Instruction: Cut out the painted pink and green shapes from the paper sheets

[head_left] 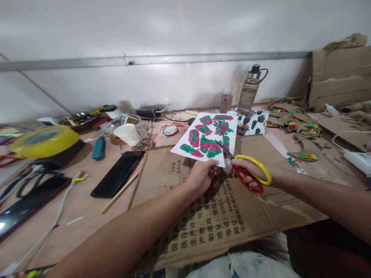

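Note:
A white sheet (183, 141) painted with pink and green shapes is raised over a flattened cardboard piece (171, 193). My left hand (203, 175) pinches its lower edge, fingers closed. Scissors (268, 172) with one yellow and one red handle loop are in my right hand (249, 170), whose fingers are wrapped through the loops. The blades lie at the sheet's lower right part, near a green and pink shape. A second sheet with dark shapes (253, 122) lies on the table behind.
Left are a black phone (117, 174), a wooden stick (120, 193), a paper cup (127, 134), yellow tape (45, 141) and cables. A water bottle (248, 92) stands at the back. Brown pieces with colourful bits (307, 156) lie right, near a white power strip (358, 160).

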`<control>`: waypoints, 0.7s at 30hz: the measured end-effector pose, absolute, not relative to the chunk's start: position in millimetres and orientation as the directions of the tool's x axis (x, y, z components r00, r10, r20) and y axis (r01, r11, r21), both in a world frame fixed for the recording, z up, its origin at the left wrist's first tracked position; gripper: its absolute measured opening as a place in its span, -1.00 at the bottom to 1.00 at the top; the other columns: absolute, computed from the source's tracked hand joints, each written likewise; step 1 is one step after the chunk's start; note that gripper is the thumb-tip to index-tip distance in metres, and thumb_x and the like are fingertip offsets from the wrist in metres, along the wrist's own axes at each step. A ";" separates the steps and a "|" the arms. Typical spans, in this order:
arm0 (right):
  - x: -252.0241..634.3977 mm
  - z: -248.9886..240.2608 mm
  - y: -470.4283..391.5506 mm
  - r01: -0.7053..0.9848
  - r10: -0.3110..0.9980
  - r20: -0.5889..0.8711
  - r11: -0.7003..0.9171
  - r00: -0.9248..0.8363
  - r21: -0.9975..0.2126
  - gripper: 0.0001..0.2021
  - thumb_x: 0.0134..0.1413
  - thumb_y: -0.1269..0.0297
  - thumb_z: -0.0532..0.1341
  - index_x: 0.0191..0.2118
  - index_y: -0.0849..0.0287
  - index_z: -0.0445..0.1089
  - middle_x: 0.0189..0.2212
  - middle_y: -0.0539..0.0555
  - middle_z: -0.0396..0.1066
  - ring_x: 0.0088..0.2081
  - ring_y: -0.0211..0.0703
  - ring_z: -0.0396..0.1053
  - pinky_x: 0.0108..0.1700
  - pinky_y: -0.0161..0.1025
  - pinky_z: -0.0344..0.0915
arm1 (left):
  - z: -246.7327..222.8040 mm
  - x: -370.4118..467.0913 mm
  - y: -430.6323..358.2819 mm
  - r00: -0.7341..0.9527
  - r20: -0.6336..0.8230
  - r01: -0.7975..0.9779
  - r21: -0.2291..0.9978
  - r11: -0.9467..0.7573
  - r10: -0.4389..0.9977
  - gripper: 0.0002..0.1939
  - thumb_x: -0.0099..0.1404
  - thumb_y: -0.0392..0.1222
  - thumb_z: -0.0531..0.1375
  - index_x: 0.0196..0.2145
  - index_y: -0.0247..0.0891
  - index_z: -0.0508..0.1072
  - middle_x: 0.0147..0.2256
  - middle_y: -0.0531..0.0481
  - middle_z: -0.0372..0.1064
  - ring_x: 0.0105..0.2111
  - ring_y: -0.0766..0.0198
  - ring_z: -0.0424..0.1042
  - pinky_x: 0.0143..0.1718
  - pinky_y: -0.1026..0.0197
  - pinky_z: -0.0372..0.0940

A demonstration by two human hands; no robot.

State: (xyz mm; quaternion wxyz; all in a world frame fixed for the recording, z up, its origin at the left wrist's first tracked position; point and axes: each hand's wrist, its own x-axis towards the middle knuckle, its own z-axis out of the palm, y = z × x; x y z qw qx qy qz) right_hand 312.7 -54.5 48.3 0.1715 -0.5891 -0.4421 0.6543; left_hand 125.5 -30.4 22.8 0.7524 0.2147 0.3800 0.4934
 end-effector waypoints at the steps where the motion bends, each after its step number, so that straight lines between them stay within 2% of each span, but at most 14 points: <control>1: 311.6 48.3 -54.2 0.303 0.739 -0.633 -0.563 -0.230 -0.769 -0.56 0.28 -0.20 0.10 -0.39 0.09 0.23 -0.75 -0.15 0.04 -0.78 -0.34 0.02 -0.77 -0.44 -0.02 | 22.4 125.8 -30.1 0.220 -0.362 -0.578 0.700 0.420 0.906 -0.69 -0.23 -0.39 0.41 -0.50 -0.28 0.41 -0.61 0.14 0.33 -0.59 0.44 0.22 -0.51 0.33 0.17; 5: 308.6 46.1 -52.7 0.300 0.715 -0.676 -0.615 -0.179 -0.730 -0.60 0.25 -0.19 0.15 -0.25 0.10 0.30 -0.75 -0.18 0.05 -0.77 -0.34 0.02 -0.74 -0.48 -0.08 | 20.7 126.7 -29.9 0.214 -0.366 -0.569 0.707 0.420 0.906 -0.71 -0.23 -0.41 0.39 -0.53 -0.28 0.38 -0.63 0.15 0.27 -0.59 0.44 0.19 -0.52 0.33 0.14; 12: 316.7 36.1 -52.4 0.234 0.734 -0.612 -0.566 -0.293 -0.791 -0.42 0.08 -0.39 0.24 -0.15 0.06 0.29 -0.70 -0.20 0.12 -0.74 -0.38 0.02 -0.71 -0.50 -0.01 | 21.4 125.2 -33.0 0.214 -0.396 -0.543 0.711 0.446 0.893 -0.73 -0.18 -0.44 0.38 -0.48 -0.30 0.43 -0.56 0.09 0.37 -0.55 0.41 0.25 -0.48 0.32 0.17; 17: 310.8 45.4 -54.9 0.227 0.746 -0.607 -0.563 -0.274 -0.794 -0.47 0.21 -0.37 0.16 -0.16 0.06 0.28 -0.70 -0.21 0.07 -0.74 -0.40 -0.07 -0.73 -0.51 -0.04 | 21.9 125.0 -33.3 0.218 -0.383 -0.557 0.706 0.436 0.898 -0.72 -0.19 -0.47 0.37 -0.45 -0.31 0.47 -0.53 0.07 0.41 -0.54 0.41 0.26 -0.48 0.32 0.17; 21: 306.6 53.7 -57.4 0.224 0.753 -0.614 -0.573 -0.237 -0.788 -0.51 0.26 -0.31 0.17 -0.19 0.08 0.29 -0.70 -0.21 0.06 -0.75 -0.41 -0.06 -0.74 -0.52 -0.08 | 21.4 125.3 -33.0 0.230 -0.380 -0.560 0.701 0.441 0.896 -0.71 -0.21 -0.46 0.37 -0.45 -0.33 0.47 -0.53 0.07 0.40 -0.54 0.42 0.27 -0.48 0.32 0.18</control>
